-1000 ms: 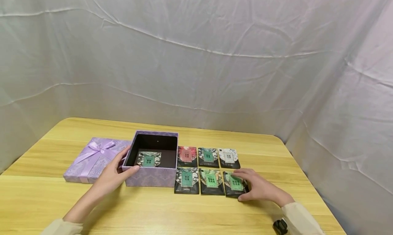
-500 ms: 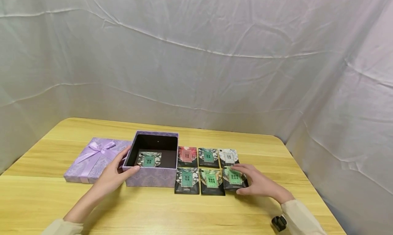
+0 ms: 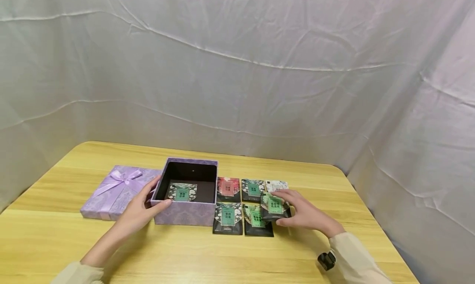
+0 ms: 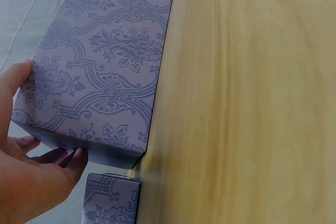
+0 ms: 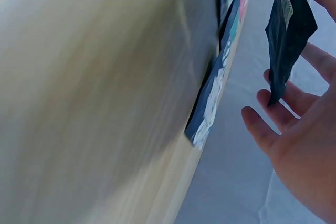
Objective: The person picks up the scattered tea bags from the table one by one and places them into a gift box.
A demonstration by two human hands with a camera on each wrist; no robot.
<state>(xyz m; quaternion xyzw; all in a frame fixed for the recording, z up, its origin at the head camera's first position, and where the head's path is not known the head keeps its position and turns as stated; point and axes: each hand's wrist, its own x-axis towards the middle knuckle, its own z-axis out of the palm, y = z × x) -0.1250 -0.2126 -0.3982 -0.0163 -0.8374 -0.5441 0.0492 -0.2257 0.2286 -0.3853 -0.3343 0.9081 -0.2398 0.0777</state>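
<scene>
Right hand (image 3: pixel 309 216), head view: pinches a green-labelled tea sachet (image 3: pixel 273 205) above the table (image 3: pixel 208 255), its outline overlapping a bright-green tea sachet (image 3: pixel 257 217); contact can't be told. If carried too low, it might snag & shift that one. Left hand (image 3: pixel 137 214) holds the open purple gift box (image 3: pixel 183 215) by its near L corner, w/ a floral sachet (image 3: pixel 182 192) inside.

L wrist view: thumb at rim, fingers on the adjoining side; bow-topped lid (image 3: pixel 120 191) just beside. An uneven pull could skid box into lid.

R wrist view: held sachet hangs tilted, lower fingers spread; a light pinch may let it twist or drop.
</scene>
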